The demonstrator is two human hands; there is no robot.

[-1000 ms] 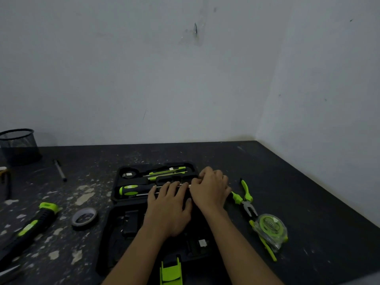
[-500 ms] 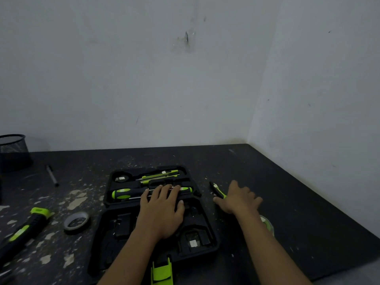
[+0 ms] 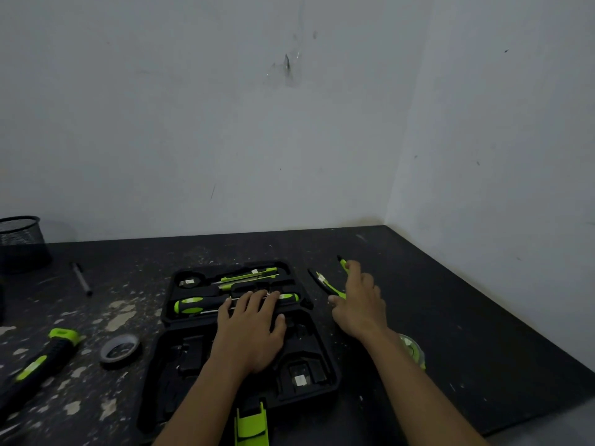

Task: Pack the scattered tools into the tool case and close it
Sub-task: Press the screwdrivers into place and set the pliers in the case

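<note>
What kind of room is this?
Probably a workshop corner or work desk: a paint-flecked black table against bare walls, an open tool case with screwdrivers, and a tape roll nearby.

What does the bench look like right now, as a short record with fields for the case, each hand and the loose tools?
case: tool case open, screwdrivers seated in far half
left hand: left hand flat on case
right hand: right hand on pliers, right of case; grip unclear
loose left: hammer, tape roll, pen
loose right: tape measure by the right forearm
</note>
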